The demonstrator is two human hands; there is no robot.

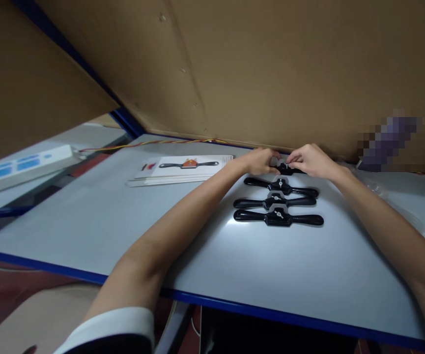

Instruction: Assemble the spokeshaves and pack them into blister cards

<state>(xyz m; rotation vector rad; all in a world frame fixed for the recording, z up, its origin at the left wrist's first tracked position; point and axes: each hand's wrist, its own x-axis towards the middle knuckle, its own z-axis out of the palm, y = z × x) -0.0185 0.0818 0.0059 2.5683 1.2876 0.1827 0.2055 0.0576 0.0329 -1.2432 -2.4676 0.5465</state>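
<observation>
At the far side of the table, my left hand point(262, 161) is closed around the left end of a black spokeshave point(285, 168). My right hand point(313, 161) covers its right handle, with thumb and fingers pinched at the small silver screw in the middle. Nearer to me lie three more black spokeshaves in a column: an upper one point(280, 185), a middle one point(276, 200) and a lower one point(279, 216). Each has a grey blade and a silver screw at its centre.
Flat printed cards point(188, 167) showing a spokeshave lie stacked left of my hands. Clear plastic packaging point(400, 211) rests beyond my right forearm. A white power strip point(24, 167) is at far left. A brown board point(256, 73) walls the table's back; a yellow-red cable point(153, 142) runs along it.
</observation>
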